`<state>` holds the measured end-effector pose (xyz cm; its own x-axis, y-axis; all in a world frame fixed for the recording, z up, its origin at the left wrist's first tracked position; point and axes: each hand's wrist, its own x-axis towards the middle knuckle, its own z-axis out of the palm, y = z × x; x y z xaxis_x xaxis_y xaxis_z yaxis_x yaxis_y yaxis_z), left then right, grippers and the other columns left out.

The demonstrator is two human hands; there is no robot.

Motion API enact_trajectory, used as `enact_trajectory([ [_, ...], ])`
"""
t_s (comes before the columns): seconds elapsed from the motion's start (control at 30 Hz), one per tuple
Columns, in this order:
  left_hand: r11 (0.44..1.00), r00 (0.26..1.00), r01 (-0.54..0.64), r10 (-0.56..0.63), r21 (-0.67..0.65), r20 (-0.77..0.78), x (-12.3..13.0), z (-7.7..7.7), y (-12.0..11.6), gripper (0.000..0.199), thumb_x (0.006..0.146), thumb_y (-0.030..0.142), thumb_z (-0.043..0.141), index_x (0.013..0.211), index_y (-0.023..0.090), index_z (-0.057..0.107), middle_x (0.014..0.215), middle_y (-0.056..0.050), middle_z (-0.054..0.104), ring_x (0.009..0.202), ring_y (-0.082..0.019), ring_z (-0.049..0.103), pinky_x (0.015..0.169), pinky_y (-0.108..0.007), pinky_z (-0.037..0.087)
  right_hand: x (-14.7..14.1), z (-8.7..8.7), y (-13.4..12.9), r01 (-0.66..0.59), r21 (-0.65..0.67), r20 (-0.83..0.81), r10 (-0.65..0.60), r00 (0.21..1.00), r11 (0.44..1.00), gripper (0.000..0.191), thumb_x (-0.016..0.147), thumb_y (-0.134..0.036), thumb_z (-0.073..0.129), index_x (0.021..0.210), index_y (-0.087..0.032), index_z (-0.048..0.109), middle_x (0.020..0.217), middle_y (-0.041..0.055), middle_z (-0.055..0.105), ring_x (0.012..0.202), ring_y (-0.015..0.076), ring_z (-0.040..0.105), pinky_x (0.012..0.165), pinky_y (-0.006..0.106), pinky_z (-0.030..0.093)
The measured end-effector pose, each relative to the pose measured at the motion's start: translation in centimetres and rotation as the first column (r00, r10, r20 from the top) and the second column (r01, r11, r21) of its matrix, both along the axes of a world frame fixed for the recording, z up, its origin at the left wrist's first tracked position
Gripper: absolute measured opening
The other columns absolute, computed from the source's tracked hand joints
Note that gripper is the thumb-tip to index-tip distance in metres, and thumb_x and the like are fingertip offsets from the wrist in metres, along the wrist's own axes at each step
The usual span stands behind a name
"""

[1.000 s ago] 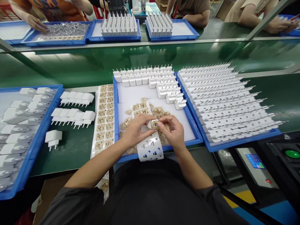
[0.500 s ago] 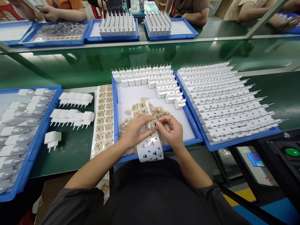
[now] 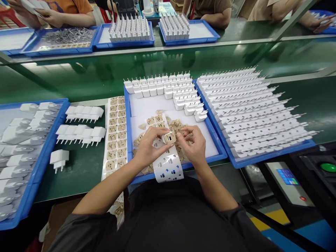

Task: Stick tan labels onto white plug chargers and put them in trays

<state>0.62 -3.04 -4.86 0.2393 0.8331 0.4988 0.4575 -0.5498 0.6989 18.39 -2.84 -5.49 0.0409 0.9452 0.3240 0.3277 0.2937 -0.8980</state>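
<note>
1 charger [image 3: 170,138] in left hand [image 3: 149,146]. 3 near blue trays [image 3: 221,152]: one under both hands, one each side. Left of left hand: 1 loose charger [image 3: 59,159] and 2 charger rows [image 3: 84,112] on the surface [image 3: 76,175], 1 label sheet [image 3: 116,133], 2 columns. Beyond hands: 4 far trays [image 3: 126,45] plus part of a fifth; at least 3 people [image 3: 216,12].

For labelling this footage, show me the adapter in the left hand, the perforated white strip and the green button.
Adapter [image 3: 169,137]: head view, tan end face.
Perforated white strip [image 3: 168,168]: head view, lower section.
Green button [image 3: 328,167]: head view, middle.
</note>
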Motion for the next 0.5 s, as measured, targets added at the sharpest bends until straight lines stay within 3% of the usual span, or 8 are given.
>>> enact_trajectory([
  [0.07, 1.000, 1.000, -0.009, 0.009, -0.007, 0.023, 0.03, -0.03, -0.13, 0.037, 0.078, 0.028, 0.077, 0.110, 0.021, 0.059, 0.110, -0.009, 0.068, 0.101, -0.022, 0.064, 0.075, -0.033, 0.054, 0.27, 0.23, 0.01, -0.164, -0.086, -0.111, 0.155, 0.982, 0.983, 0.019, 0.086, -0.031, 0.062, 0.104, -0.023, 0.060, 0.092, 0.0037, 0.056, 0.086, 0.0166, 0.059, 0.062, 0.025, 0.055],
  [0.13, 1.000, 0.999, -0.006, 0.006, -0.009, 0.036, 0.03, -0.16, -0.21, 0.035, 0.079, 0.025, 0.075, 0.110, 0.021, 0.059, 0.110, -0.009, 0.067, 0.102, -0.022, 0.063, 0.076, -0.033, 0.054, 0.46, 0.44, -0.01, -0.342, -0.140, -0.196, 0.313, 0.929, 0.929, 0.028, 0.085, -0.033, 0.065, 0.111, -0.025, 0.058, 0.106, 0.0059, 0.057, 0.099, 0.0192, 0.059, 0.069, 0.027, 0.058],
  [0.2, 1.000, 0.998, 0.005, -0.004, -0.019, 0.060, -0.01, -0.32, -0.23, 0.035, 0.079, 0.025, 0.075, 0.110, 0.021, 0.058, 0.111, -0.010, 0.066, 0.103, -0.022, 0.063, 0.076, -0.033, 0.055, 0.58, 0.51, 0.05, -0.433, -0.167, -0.248, 0.387, 0.888, 0.886, 0.034, 0.083, -0.033, 0.067, 0.114, -0.026, 0.057, 0.116, 0.0071, 0.055, 0.107, 0.0209, 0.058, 0.076, 0.030, 0.058],
  [0.4, 0.998, 0.999, 0.035, -0.036, 0.042, 0.027, 0.01, -0.37, -0.11, 0.034, 0.079, 0.028, 0.076, 0.106, 0.021, 0.057, 0.109, -0.010, 0.066, 0.102, -0.023, 0.064, 0.081, -0.038, 0.054, 0.72, 0.00, 0.66, -0.473, -0.131, -0.374, 0.398, 0.837, 0.871, 0.021, 0.086, -0.034, 0.065, 0.105, -0.024, 0.062, 0.109, 0.0057, 0.060, 0.108, 0.0210, 0.060, 0.094, 0.038, 0.053],
  [0.5, 0.992, 0.998, 0.051, -0.048, 0.117, -0.027, 0.21, -0.25, -0.09, 0.033, 0.080, 0.026, 0.074, 0.106, 0.022, 0.055, 0.107, -0.009, 0.066, 0.102, -0.023, 0.063, 0.085, -0.041, 0.052, 0.64, -0.12, 0.74, -0.468, -0.120, -0.384, 0.394, 0.835, 0.876, 0.020, 0.085, -0.035, 0.066, 0.101, -0.024, 0.061, 0.108, 0.0053, 0.060, 0.107, 0.0207, 0.061, 0.094, 0.038, 0.052],
])
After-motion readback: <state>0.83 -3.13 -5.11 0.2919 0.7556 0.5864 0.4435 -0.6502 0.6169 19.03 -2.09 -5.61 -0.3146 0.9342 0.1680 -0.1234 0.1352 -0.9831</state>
